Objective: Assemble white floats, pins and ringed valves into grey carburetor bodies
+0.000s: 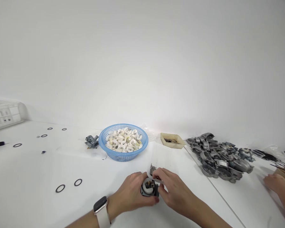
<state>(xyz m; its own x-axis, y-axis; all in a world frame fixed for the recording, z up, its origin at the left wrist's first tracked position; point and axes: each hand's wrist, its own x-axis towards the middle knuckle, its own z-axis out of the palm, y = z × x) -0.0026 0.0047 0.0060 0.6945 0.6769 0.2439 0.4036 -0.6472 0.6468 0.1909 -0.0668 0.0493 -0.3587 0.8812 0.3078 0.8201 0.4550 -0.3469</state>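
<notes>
On the near middle of the tabletop [97, 177], the left hand [133, 190] is holding a metal body [155, 191], its grip closed around it, with a white C-shaped piece [146, 189] sitting inside. The right hand [175, 190] is reaching over the body's far right side, thumb and forefinger slightly apart; what they are pinching, I cannot tell. The step seems to be fine handling beside the white piece; the next move is likely calling for a steady left grip and delicate right fingertips.
</notes>
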